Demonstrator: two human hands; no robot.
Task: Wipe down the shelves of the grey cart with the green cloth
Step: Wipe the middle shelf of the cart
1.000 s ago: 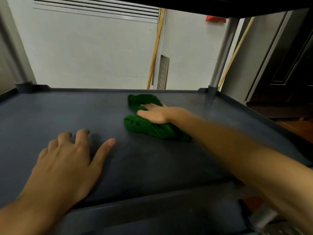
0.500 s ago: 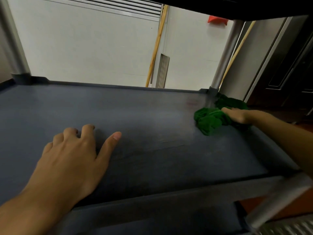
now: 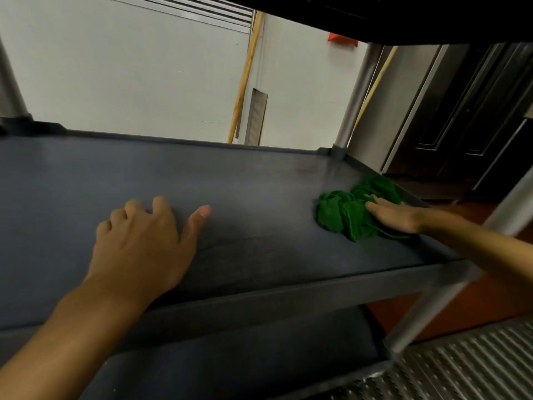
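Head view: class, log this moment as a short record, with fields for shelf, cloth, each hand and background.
shelf: grey cart's middle shelf, rimmed
cloth: green cloth, bunched, near the shelf's right edge
right: right hand flat on the cloth, pressing
left: left hand resting on bare shelf, holding nothing
background: two wooden handles leaning at a white wall

Utility room; wooden poles (image 3: 245, 79), grey cart (image 3: 259, 298)

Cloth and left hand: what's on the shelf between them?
Nothing. In the head view, only bare shelf runs between the left hand and the cloth, which the right hand presses near the right edge.
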